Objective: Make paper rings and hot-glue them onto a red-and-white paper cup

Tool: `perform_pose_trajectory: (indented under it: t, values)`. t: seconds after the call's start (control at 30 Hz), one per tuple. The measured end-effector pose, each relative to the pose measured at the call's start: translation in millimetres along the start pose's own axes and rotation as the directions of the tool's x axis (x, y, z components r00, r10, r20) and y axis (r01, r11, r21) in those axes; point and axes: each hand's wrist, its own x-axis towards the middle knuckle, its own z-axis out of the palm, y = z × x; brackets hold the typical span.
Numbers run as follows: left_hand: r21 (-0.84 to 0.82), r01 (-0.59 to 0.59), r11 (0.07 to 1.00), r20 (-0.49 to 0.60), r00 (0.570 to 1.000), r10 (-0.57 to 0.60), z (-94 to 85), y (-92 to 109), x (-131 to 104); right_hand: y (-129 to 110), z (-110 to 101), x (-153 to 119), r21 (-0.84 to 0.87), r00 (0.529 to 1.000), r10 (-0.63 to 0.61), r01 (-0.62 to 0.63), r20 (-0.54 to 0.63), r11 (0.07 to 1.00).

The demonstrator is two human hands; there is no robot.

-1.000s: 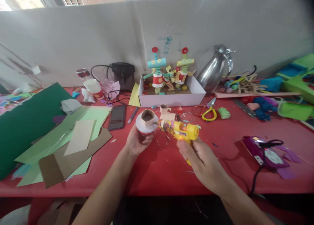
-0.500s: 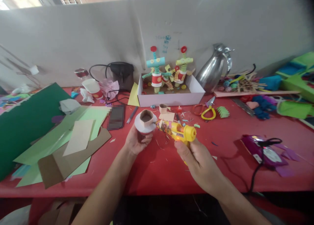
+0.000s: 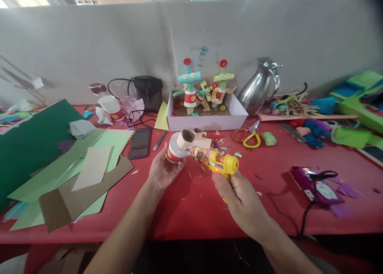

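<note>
My left hand point(image 3: 164, 169) is wrapped round a red and white paper cup point(image 3: 173, 151), its white base up and tilted to the right. A short cardboard ring point(image 3: 184, 138) stands on that base. In my right hand point(image 3: 239, 194) is a yellow glue gun point(image 3: 220, 161) with a small orange light. Its nozzle touches or nearly touches the cup's edge beside the ring; which of the two is too small to tell. Just behind lies a second small cardboard ring point(image 3: 197, 133).
Behind stands a white box point(image 3: 206, 122) with paper-cup robot figures. A steel jug point(image 3: 259, 86), yellow-handled scissors point(image 3: 251, 140) and a purple device with a black cord point(image 3: 317, 186) are to the right. Left are a phone point(image 3: 139, 143), brown cardboard point(image 3: 60, 202) and green sheets.
My left hand has tilted the cup to the right, so the side of the cup and the ring show more. The glue gun stays beside it. The view has shifted slightly.
</note>
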Motion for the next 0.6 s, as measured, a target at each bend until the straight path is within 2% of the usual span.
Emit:
perform_pose_trajectory:
  t: [0.13, 0.47, 0.6]
  values:
    - [-0.021, -0.038, 0.999, -0.018, 0.999, 0.038, -2.3, 0.7, 0.8, 1.4, 0.0, 0.3, 0.005, 1.000, 0.002, -0.002, -0.020, 1.000]
    - [-0.034, -0.166, 0.986, 0.093, 0.981, 0.169, -6.9, -3.9, 2.2, 0.1, 2.7, -1.2, -0.090, 0.992, -0.025, 0.014, -0.121, 0.996]
    - [-0.029, -0.177, 0.984, 0.088, 0.980, 0.179, -7.0, -6.3, 3.6, 1.6, 5.1, -1.5, -0.077, 0.990, -0.018, 0.007, -0.138, 0.997]
